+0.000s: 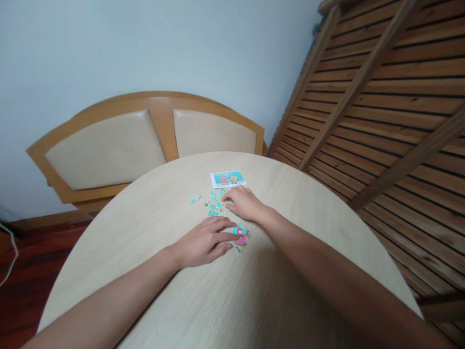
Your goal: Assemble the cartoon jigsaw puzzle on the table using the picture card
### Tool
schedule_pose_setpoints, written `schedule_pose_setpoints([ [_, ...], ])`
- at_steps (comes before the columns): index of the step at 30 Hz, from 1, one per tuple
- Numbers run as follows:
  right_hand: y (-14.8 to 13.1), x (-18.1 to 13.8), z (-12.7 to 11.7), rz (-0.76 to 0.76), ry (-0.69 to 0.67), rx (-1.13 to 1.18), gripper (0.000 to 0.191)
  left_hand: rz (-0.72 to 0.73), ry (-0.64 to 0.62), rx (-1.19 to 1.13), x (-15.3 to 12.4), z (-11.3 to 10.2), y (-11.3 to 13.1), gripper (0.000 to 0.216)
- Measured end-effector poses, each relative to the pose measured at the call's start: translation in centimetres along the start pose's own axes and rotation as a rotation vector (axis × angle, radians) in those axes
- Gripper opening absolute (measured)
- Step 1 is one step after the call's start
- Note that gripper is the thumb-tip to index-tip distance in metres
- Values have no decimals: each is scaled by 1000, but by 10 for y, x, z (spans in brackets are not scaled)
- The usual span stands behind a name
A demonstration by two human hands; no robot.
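Observation:
My left hand (203, 241) lies flat on the round table (145, 232), fingers stretched out, its fingertips resting on a joined patch of jigsaw pieces (241, 237) with a pink figure. My right hand (244, 202) is further away, fingers curled down among several loose turquoise jigsaw pieces (215, 206); whether it grips one is hidden. One stray piece (195, 199) lies to the left. A small reference picture card (228, 179) lies just beyond the right hand.
A wooden headboard with two beige padded panels (145, 140) leans against the pale wall behind the table. A slatted wooden bed frame (381, 111) stands tilted at the right. A white cable (10, 252) hangs at the far left over dark red floor.

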State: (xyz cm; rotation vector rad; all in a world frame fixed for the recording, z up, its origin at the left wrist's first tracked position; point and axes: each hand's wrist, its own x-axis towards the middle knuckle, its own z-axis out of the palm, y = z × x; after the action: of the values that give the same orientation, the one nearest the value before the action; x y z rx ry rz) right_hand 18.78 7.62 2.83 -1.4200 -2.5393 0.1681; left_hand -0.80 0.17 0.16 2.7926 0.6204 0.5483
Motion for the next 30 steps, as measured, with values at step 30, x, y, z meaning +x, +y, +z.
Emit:
schedule_pose_setpoints([
  [30,0,25,-16,74,-284,-63,24,-27,-16,8,-1,2,-2,36],
])
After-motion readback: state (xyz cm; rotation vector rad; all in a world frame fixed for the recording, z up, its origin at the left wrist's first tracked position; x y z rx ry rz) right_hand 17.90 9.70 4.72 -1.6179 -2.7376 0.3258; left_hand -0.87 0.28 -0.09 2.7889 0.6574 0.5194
